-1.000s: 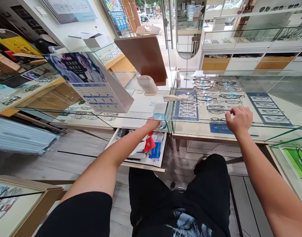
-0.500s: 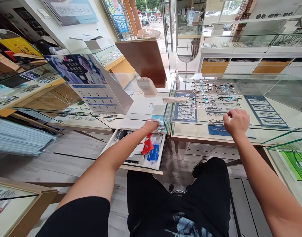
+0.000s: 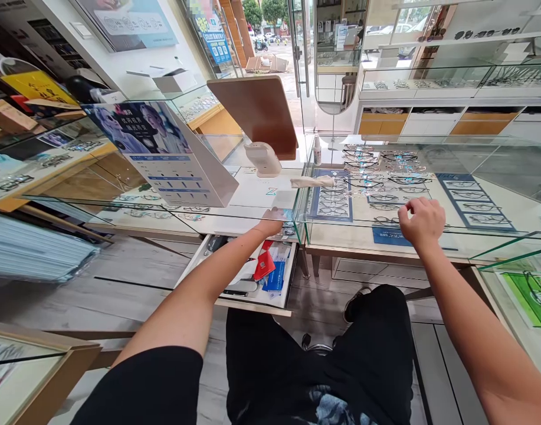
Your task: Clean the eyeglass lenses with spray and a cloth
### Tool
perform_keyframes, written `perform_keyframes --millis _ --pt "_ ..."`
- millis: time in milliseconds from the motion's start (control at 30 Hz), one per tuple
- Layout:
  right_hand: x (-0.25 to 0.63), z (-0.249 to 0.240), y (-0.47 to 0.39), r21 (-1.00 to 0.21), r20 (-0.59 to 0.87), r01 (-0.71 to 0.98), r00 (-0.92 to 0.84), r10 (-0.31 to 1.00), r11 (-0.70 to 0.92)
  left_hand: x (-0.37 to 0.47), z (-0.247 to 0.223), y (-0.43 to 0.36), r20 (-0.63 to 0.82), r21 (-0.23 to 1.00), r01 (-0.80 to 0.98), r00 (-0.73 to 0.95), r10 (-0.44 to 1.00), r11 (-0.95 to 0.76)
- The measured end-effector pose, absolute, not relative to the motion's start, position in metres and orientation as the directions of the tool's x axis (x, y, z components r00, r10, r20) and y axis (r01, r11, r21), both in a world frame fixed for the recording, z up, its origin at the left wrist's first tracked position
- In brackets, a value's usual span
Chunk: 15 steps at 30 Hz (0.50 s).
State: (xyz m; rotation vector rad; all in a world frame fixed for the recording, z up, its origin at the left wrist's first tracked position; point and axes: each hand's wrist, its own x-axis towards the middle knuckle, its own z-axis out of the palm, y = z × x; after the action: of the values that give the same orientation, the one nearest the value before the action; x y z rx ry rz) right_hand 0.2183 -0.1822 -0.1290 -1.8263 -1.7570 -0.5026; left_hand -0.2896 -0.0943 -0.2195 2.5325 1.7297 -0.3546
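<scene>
Clear glass with sharp, greenish edges forms the display counter (image 3: 513,174), and thin-rimmed eyeglass frames (image 3: 362,168), many of them dark and wiry, are set in close rows on its right side. A cream, softly wrinkled roll (image 3: 312,182) lies across the seam between two glass sections, near a slim white bottle (image 3: 317,150); to its left a smooth brown panel (image 3: 255,112) leans on a rounded, pale base (image 3: 262,159). Below the glass edge, the pulled-out drawer (image 3: 252,307) has a pale wooden front and holds a creased red packet (image 3: 264,264) and a flat blue packet (image 3: 275,276). The left hand (image 3: 270,222) reaches past these to the counter's near edge, with a small light-blue item (image 3: 287,215) just at its fingertips; reflections blur the spot, so whether the fingers grasp that item or merely rest beside it I cannot tell. The right hand (image 3: 423,223) is loosely curled, thumb bent toward the forefinger, and what its palm may hold is hidden; the eyeglass frames lie just beyond it, with a dark blue card (image 3: 390,236) to its left.
</scene>
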Motion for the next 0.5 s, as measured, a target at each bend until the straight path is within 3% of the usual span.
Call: perform_keyframes --millis 300,500 --pt "0.217 -0.127 -0.184 -0.143 0.604 0.99 0.084 0.793 0.005 -0.285 -0.219 -0.092 -0.238 -0.125 0.923 0.328 0.914 -0.364" --pt "0.217 -0.127 -0.184 -0.172 0.586 0.985 0.095 0.805 0.009 -0.276 -0.195 -0.105 -0.249 -0.139 0.935 0.286 0.925 -0.326"
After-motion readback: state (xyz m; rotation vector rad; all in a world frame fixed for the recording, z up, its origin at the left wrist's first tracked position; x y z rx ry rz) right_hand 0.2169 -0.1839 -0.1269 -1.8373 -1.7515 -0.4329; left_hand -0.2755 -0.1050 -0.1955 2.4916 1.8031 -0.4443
